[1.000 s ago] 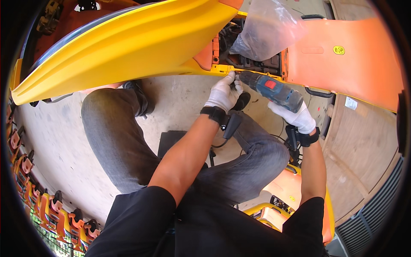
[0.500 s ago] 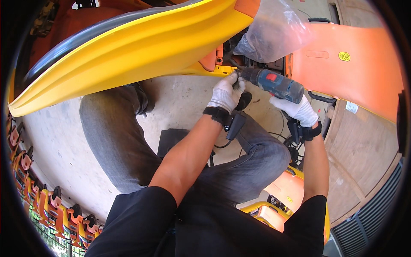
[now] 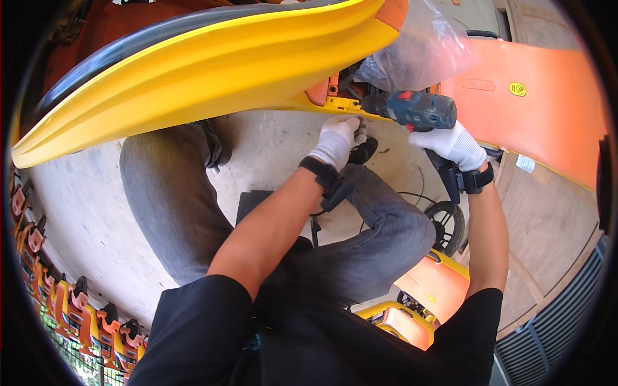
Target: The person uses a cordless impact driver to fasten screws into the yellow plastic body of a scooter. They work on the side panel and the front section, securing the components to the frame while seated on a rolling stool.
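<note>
My right hand, in a white glove, grips a dark blue cordless drill with a red switch. The drill lies almost level, its black chuck pointing left at a small yellow bracket on the underside of a large yellow plastic body panel. Whether the bit touches the bracket, I cannot tell. Just below the bracket is my gloved left hand, its fingers pinched together. Anything between those fingertips is too small or hidden to name. Dark wrist straps with small devices sit on both wrists.
A clear plastic bag lies behind the drill, beside an orange panel on the right. My bent knees flank the work. A black wheel and a thin cable are on the floor near my right knee. Several orange-yellow vehicles line the left.
My left hand has dropped slightly away from the bracket and the chuck. The drill's rear has risen, so it now lies flatter, and my right forearm has shifted a little right.
</note>
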Available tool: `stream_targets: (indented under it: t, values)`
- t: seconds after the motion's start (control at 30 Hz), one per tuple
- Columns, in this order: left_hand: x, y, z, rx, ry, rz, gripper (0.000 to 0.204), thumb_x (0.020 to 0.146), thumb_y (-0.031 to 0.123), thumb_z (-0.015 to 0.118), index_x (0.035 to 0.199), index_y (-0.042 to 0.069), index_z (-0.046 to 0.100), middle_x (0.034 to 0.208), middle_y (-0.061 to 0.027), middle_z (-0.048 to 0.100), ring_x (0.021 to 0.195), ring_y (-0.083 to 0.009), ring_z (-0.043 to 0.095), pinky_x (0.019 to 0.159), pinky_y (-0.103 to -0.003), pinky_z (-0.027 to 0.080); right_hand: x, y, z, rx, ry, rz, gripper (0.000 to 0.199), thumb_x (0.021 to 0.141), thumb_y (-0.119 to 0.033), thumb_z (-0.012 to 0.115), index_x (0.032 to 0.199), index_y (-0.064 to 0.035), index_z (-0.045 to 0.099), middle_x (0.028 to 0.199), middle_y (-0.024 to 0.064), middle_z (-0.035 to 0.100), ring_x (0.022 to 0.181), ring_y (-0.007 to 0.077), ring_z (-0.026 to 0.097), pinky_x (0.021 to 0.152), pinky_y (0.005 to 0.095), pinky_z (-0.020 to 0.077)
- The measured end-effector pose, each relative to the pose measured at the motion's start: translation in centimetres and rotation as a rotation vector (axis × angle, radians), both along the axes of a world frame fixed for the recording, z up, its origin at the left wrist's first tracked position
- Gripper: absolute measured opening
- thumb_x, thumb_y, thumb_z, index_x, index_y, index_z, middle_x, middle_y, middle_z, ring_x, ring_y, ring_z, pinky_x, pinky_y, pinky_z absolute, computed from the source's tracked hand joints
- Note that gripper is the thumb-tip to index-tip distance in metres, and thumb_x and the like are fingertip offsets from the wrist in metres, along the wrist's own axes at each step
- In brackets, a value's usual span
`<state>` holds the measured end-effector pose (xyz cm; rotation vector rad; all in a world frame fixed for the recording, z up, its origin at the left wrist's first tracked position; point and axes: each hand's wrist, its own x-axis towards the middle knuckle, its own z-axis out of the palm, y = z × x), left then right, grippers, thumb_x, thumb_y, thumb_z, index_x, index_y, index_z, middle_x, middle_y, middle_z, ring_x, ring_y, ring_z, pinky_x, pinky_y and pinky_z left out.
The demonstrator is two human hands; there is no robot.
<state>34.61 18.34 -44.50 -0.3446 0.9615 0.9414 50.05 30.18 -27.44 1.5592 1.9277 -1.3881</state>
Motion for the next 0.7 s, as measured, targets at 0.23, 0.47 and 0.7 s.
stream_targets:
  t: [0.23, 0.47, 0.7]
  values:
    - [-4.0, -2.2, 5.7, 0.582, 0.868, -0.954, 0.027, 0.086, 0.002, 0.050, 0.107, -0.002, 0.066, 0.089, -0.0197, 0.069, 0.085, -0.0304, 0.068, 0.075, -0.037, 0.054, -1.7, 1.3, 0.5, -0.077, -0.104, 0.000, 0.016, 0.075, -0.017, 0.070, 0.081, -0.0018, 0.065, 0.065, 0.0037, 0.063, 0.060, 0.0106, 0.058, 0.060, 0.0285, 0.0498]
    - [-10.8, -3.8, 11.4, 0.832, 0.991, -1.401, 0.019, 0.085, 0.009, 0.058, 0.102, 0.001, 0.062, 0.090, -0.0223, 0.068, 0.093, -0.0394, 0.065, 0.079, -0.045, 0.052, -2.6, 1.1, 0.7, -0.075, -0.128, -0.008, 0.016, 0.074, -0.018, 0.069, 0.073, -0.0017, 0.065, 0.063, 0.0036, 0.063, 0.059, 0.0109, 0.059, 0.058, 0.0282, 0.0492]
    - [-9.1, -5.1, 13.2, 0.977, 0.749, -1.380, 0.024, 0.092, 0.022, 0.056, 0.102, 0.001, 0.061, 0.090, -0.0222, 0.068, 0.092, -0.0377, 0.066, 0.081, -0.044, 0.051, -3.6, 0.8, 0.9, -0.066, -0.164, 0.021, 0.015, 0.074, -0.017, 0.068, 0.072, -0.0018, 0.065, 0.063, 0.0035, 0.063, 0.058, 0.0111, 0.059, 0.057, 0.0284, 0.0492]
